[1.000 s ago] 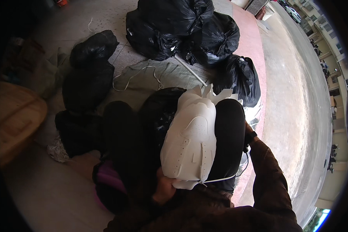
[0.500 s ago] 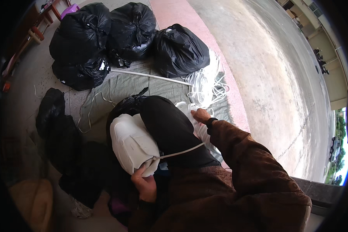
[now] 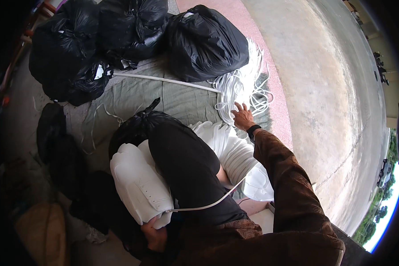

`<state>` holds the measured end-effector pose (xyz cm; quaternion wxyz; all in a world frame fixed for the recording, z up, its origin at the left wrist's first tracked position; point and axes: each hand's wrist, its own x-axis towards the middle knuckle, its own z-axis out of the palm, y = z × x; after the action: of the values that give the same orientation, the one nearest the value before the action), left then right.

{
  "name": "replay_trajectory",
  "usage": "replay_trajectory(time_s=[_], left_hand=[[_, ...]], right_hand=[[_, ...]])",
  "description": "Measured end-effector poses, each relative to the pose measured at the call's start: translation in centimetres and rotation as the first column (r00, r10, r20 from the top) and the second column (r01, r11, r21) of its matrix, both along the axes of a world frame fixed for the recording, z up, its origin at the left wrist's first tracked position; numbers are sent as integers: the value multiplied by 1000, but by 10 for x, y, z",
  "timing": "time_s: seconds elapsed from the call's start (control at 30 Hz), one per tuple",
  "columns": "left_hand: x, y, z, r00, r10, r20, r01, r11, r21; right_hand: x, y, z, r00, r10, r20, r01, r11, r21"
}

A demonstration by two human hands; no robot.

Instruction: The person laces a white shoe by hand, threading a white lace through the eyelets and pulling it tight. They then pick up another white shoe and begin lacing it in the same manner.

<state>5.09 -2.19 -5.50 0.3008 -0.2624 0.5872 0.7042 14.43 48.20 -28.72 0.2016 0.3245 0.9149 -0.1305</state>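
On the left of my lap lies a stack of white shoe uppers (image 3: pixel 139 184), with a row of eyelet holes showing on the top one. My left hand (image 3: pixel 155 237) grips its near end, fingers partly tucked inside. A white cord (image 3: pixel 210 207) runs from that end across my dark trouser leg to the right. My right hand (image 3: pixel 243 117) reaches forward, fingers spread and holding nothing, at the near edge of a heap of loose white laces (image 3: pixel 239 91). Beside my right leg is another long stack of white pieces (image 3: pixel 226 144), nested together.
Several stuffed black bags (image 3: pixel 208 44) stand at the back on a grey-green sheet (image 3: pixel 181 104). A pale stick (image 3: pixel 164 80) lies across the sheet to the laces. Another black bag (image 3: pixel 139 119) sits beyond my lap. Concrete ground (image 3: pixel 314 97) stretches to the right.
My right hand has left the white stack beside my right leg and moved forward to the laces, its fingers opening. My left hand keeps its grip. The view has shifted slightly.
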Motion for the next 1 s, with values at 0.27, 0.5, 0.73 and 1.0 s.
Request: replay_trajectory(time_s=[0.27,0.5,0.73,1.0], left_hand=[[-5,0,17,987,-24,162,18,999,39],[-3,7,16,993,-58,105,37,979,200],[-16,20,64,871,-377,315,279,907,317],[-15,-24,99,224,-717,-660,126,693,-710]], right_hand=[[-16,0,-6,921,5,-389,-2,1000,7],[-38,-74,142,436,-776,-455,108,547,-830],[-9,-225,334,466,-146,-873,-551,723,-416],[-31,-329,329,676,-89,-732,-330,851,-408]])
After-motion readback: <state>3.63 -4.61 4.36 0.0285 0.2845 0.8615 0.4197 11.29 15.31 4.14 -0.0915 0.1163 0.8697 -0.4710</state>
